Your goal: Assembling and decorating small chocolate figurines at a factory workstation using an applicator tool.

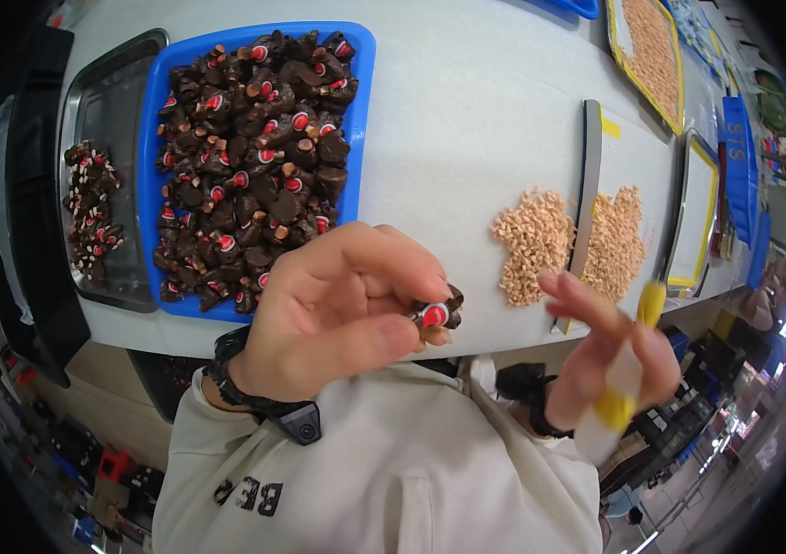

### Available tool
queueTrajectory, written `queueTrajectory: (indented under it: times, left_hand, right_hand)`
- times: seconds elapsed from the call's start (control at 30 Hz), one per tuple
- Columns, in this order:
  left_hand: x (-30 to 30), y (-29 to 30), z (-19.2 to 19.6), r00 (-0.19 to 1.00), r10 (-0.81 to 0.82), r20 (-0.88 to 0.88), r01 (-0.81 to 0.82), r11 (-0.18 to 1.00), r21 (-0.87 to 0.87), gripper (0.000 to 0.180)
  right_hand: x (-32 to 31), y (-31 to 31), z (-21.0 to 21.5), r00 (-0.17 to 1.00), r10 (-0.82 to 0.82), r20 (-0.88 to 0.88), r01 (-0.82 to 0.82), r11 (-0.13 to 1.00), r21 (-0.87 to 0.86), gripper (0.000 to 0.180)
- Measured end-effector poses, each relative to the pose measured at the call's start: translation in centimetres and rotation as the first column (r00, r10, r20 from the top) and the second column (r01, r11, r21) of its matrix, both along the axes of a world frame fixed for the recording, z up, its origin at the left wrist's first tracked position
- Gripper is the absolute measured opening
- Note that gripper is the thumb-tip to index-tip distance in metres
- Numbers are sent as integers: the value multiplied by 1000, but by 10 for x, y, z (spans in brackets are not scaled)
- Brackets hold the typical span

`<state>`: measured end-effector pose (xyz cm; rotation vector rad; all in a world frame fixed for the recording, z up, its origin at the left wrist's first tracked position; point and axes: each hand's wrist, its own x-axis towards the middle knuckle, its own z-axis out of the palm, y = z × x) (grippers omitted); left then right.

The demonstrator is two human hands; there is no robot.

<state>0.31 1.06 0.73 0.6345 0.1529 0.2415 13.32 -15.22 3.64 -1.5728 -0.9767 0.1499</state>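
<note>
My left hand (338,300) pinches a small dark brown piece (437,316) with a round red-and-white mark on it, between thumb and fingers. It is held just in front of the table's near edge. On the right, my right hand (610,337) grips a slim tool (628,365) with yellow and whitish sections. Motion blurs the tool, so its kind cannot be made out. Two heaps of small peach-coloured bits lie near that hand: a left heap (532,242) and a right heap (616,242). A dark grey strip (585,185) runs between them.
A blue tray (367,111) full of similar dark pieces stands left of centre. Beside it, a metal tray (116,92) holds dark pieces dotted with pale bits. At the far right are a yellow-edged tray of peach bits (653,55) and a yellow-rimmed white tray (693,217).
</note>
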Motion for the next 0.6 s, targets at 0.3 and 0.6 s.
queueTrajectory:
  times: [0.3, 0.6]
  left_hand:
    - [1, -4, 1, 995, 68, -75, -58, 990, 132, 26]
    - [-2, -2, 2, 1000, -9, -28, 8, 999, -37, 28]
  right_hand:
    - [19, 5, -38, 886, 123, 447, 146, 841, -522, 33]
    - [28, 12, -44, 841, 243, 483, 113, 795, -596, 33]
